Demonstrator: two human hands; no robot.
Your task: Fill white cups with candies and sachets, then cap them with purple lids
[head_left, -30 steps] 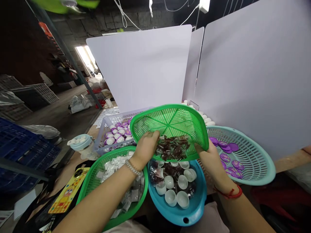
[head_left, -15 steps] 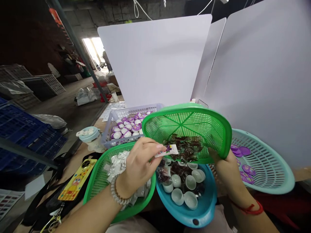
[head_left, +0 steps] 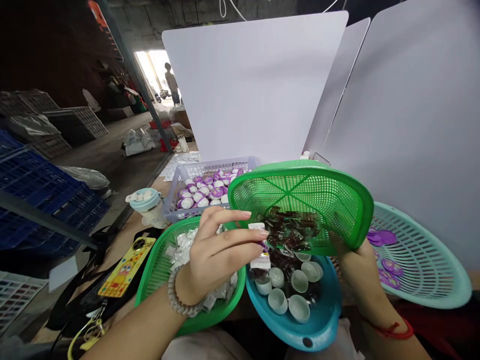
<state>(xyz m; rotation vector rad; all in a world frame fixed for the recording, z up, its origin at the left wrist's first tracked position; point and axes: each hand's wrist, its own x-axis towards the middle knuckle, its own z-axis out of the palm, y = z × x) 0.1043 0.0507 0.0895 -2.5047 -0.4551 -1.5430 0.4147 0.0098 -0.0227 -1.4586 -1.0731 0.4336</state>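
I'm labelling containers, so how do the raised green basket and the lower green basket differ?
The raised green basket is tilted and gripped by the right hand; the lower green basket sits flatter and is not gripped. The raised green basket holds dark brown packets, the lower green basket whitish packets. Both have perforated sides.

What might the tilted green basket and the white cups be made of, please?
Tilted basket: probably glossy moulded plastic, from its mesh and rim sheen.
White cups: seemingly smooth plastic, from their even walls and soft shine, though ceramic is possible.
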